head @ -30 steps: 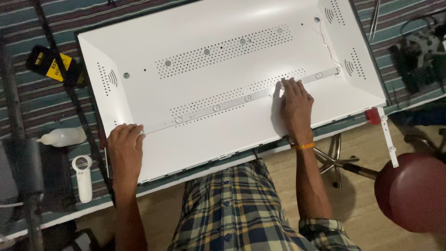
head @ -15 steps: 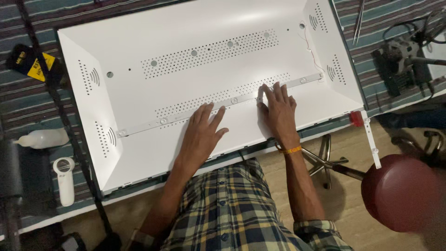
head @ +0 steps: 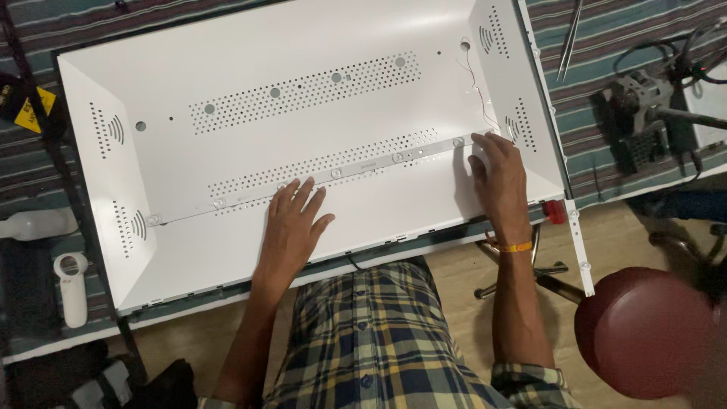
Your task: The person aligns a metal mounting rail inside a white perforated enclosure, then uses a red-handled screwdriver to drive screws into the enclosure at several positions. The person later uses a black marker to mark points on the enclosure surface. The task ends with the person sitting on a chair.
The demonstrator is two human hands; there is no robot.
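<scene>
My left hand (head: 291, 227) lies flat on the white panel (head: 303, 83), fingers spread wide and holding nothing, fingertips touching the thin light strip (head: 356, 168) that runs across the panel from about 8 o'clock to 2 o'clock. My right hand (head: 500, 182) rests palm down at the strip's 2 o'clock end, fingers close together, pressing on it rather than gripping; an orange band (head: 515, 247) sits on that wrist. The panel is a shallow white tray with sloped sides and rows of small holes, and it covers most of the table (head: 606, 151), which wears a striped cloth. At 3 o'clock of the panel lie tweezers (head: 569, 38) and a tangle of dark cables (head: 651, 98). At 9 o'clock lie a white bottle (head: 38, 224) and a white handheld tool (head: 72, 288). A red stool (head: 651, 333) stands at 4 o'clock on the wooden floor (head: 454, 265).
</scene>
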